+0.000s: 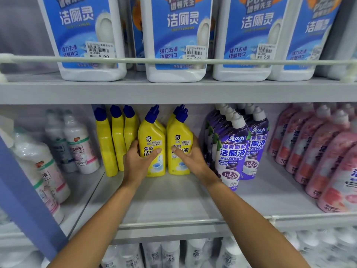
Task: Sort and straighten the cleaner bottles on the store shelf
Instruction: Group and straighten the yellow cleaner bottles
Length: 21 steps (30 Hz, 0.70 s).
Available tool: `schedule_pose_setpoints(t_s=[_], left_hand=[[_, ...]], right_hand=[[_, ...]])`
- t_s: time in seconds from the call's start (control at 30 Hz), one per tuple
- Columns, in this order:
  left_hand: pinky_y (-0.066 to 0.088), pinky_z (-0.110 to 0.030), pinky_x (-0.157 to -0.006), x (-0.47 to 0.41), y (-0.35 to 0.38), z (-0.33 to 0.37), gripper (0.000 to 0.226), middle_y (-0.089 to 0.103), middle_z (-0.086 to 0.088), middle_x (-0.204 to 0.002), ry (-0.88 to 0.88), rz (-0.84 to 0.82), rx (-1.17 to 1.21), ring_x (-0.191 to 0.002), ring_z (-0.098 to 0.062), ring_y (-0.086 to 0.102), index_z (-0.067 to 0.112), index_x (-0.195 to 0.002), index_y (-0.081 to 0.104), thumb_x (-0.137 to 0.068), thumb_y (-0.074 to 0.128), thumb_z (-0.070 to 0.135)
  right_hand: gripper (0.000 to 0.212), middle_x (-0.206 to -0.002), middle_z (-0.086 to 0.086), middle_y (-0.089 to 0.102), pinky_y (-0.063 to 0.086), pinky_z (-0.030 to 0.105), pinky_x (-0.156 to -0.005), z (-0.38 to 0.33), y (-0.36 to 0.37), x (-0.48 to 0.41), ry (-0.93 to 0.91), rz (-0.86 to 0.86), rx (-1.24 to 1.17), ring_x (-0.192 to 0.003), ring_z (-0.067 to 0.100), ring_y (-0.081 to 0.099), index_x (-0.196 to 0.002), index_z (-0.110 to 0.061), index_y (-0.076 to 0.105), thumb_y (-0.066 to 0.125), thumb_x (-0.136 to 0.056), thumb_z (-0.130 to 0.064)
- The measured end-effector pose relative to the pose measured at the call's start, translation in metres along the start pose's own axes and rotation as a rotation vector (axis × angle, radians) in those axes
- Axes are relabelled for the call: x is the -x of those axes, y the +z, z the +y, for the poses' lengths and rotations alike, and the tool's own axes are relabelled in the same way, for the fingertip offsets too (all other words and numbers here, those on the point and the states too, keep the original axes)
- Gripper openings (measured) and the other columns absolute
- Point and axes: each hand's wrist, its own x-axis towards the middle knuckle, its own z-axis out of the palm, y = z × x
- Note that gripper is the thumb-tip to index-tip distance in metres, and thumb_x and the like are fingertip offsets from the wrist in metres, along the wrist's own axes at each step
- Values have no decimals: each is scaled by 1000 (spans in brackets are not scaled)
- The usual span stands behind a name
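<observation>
Yellow pair: left hand [135, 163] clasps the left bottle [151, 136], right hand [191, 159] the right bottle [179, 136], probably to square them forward

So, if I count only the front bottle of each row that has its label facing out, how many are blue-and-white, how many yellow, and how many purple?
Blue-and-white bottles: 4
Yellow bottles: 2
Purple bottles: 2
Total: 8

grey shelf [173, 200] | yellow bottles [108, 144] | purple bottles [231, 151] | pink bottles [328, 161] | white bottles [81, 147]
</observation>
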Motion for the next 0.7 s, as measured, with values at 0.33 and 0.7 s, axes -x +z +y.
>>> schedule_pose_setpoints(t_s=[0.33,0.7], left_hand=[[58,-23,-82,10,-3,-10,64,73,9,-110,1,-84,-46,-97,-2,70,23,-131,59,-75,91,23],[58,-18,-82,14,-6,-11,65,73,11,-111,-8,-76,-53,-97,4,70,21,-128,61,-73,93,22]], right_hand=[[71,-128,0,67,57,17,-81,-2,-5,3,-23,-26,39,-108,2,70,-149,-14,40,80,-90,-12],[72,-131,-1,67,58,23,-90,-6,-12,5,-36,-58,128,-113,4,69,-150,-14,41,80,-90,-16]])
